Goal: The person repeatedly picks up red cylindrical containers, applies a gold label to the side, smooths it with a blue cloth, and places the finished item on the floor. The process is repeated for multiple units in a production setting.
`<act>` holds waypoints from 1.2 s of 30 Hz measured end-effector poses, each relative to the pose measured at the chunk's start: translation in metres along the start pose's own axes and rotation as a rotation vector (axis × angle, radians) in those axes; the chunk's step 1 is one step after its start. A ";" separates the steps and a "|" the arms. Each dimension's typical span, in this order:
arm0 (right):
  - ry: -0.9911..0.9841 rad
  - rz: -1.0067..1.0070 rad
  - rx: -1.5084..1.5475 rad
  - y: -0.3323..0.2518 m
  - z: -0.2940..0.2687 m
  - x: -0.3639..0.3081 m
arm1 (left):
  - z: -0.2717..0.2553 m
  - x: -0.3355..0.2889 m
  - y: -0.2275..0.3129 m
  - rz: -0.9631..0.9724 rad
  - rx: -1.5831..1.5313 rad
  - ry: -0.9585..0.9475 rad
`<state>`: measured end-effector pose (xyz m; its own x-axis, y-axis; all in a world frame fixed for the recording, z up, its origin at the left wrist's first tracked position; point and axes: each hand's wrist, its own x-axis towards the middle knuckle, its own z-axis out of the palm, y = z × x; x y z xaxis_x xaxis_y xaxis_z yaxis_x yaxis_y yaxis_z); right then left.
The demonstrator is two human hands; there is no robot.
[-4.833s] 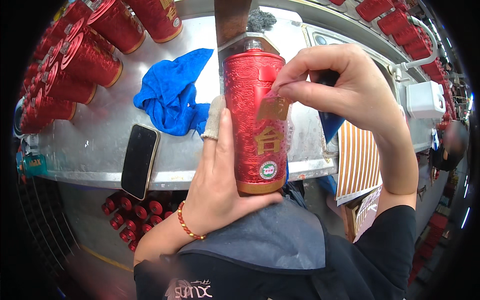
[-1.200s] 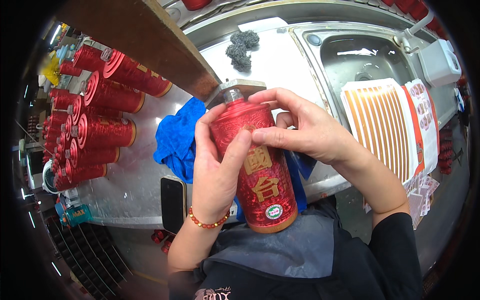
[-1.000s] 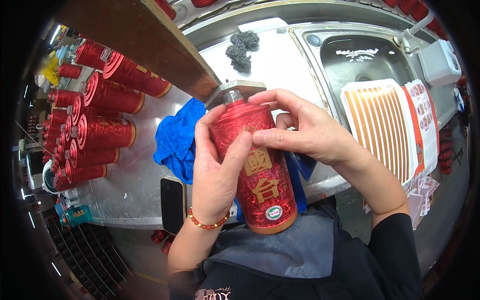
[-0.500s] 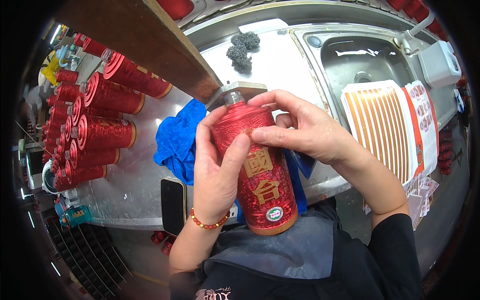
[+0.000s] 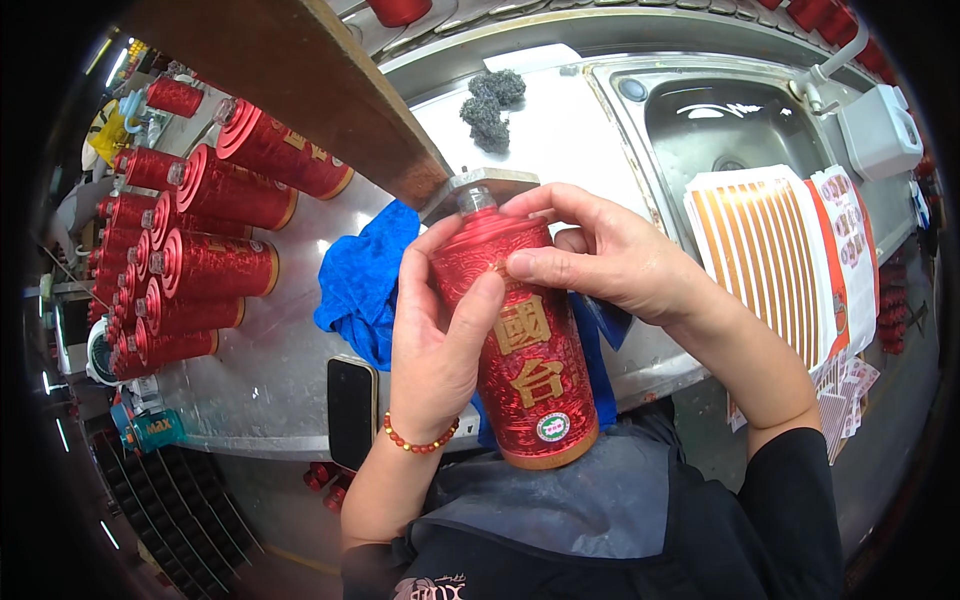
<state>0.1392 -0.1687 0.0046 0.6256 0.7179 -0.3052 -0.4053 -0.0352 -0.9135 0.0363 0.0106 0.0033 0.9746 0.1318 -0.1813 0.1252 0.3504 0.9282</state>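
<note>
Clearly, the red embossed cylindrical bottle lies between the left hand and right hand, both touching; their fingers grasp its upper part, its long axis running from transparent neck toward the dark grey apron.

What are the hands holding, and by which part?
The red bottle, by its upper body and shoulder, between the left hand and the right hand.

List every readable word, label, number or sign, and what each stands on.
Red bottle: two large gold characters, not copied here.
Round green-and-white sticker on it: print too small.
Turquoise item: bold lettering, not copied.
Black shirt: pink lettering, cut off.
Red-edged sheet at right: print too small.
</note>
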 end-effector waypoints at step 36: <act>-0.012 -0.040 0.046 0.027 -0.001 -0.015 | -0.007 -0.019 0.000 -0.035 0.083 -0.084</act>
<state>0.1198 -0.1813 -0.0160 0.6339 0.7266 -0.2651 -0.4106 0.0258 -0.9114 0.0168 0.0147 0.0041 0.9810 0.0418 -0.1894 0.1710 0.2751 0.9461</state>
